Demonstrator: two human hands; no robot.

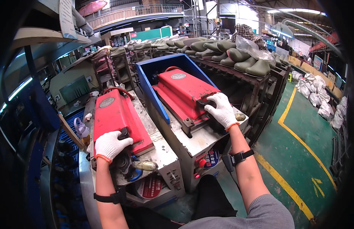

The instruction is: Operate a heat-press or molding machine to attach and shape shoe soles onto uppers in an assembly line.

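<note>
Both my hands wear white knitted gloves with orange cuffs. My left hand (110,145) is closed at the black handle (124,133) on the front end of the left machine's red cover (117,114). My right hand (222,110) grips the black handle (202,102) on the front of the right machine's red cover (184,86), its thumb below and fingers above. The two covers are down, side by side. Below my left hand, a round dark metal part (125,165) and a worn tan grip (145,165) stick out. Another worn grip (240,117) shows beside my right wrist.
A blue metal guard (152,89) surrounds the right cover. Olive-green rubber shoes (257,68) crowd a rack at the back right. Red buttons (202,163) sit on the right machine's front. White sacks (313,89) line the far right, beyond a green floor (284,145) with yellow lines.
</note>
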